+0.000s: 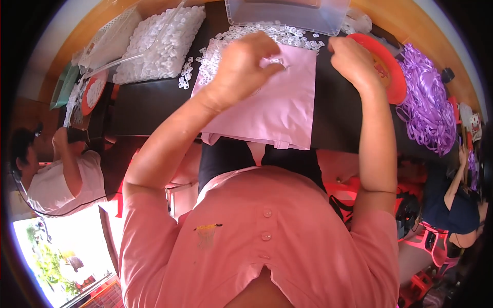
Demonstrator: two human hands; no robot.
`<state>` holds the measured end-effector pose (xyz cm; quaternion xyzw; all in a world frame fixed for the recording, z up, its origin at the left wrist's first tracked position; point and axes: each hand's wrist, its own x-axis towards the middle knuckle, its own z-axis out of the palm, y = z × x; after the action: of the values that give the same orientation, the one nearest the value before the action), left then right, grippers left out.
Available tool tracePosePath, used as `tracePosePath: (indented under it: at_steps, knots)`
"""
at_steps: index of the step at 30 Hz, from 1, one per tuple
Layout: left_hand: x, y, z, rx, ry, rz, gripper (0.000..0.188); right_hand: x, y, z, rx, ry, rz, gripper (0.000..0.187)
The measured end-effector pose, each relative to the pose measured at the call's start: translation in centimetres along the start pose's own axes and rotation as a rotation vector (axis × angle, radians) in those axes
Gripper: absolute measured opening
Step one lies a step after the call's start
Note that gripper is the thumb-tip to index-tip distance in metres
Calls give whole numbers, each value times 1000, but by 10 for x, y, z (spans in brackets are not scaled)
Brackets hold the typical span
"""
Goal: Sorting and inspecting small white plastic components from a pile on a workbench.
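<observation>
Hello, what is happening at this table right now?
A person in a pink shirt works at a dark table. The left hand pinches a small white plastic piece over a pink cloth. The right hand rests closed beside a red plate. More white pieces lie heaped ahead, purple ribbon to the right. Two other people sit nearby.

pink short-sleeved shirt, buttoned placket, small embroidered emblem.

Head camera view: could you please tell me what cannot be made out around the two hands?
- Left hand: fingertips curl under; the white piece pinched is too small to identify.
- Right hand: palm side hidden by its own back.
- Clear box: cut off by the top edge.
</observation>
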<state>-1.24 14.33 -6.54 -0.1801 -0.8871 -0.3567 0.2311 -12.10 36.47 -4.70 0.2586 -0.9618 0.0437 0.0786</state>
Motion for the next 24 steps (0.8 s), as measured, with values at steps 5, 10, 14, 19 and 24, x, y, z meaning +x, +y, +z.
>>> tracePosePath:
  at_steps: [5,10,14,19,24]
  knots:
    - [-1,-8,49,174,-79,270,20,-8,11,25,-197,-141,31,20]
    - [-12,-16,66,183,-101,313,16,13,4,37,-218,-110,-61,19]
    - [-13,-19,65,127,-97,276,15,47,-1,46,-134,-92,-60,19]
    - [-12,-22,69,127,-92,284,16,89,-11,54,-116,-136,-38,22]
    - [-12,-25,70,128,-61,314,15,105,-33,63,149,-82,-107,21]
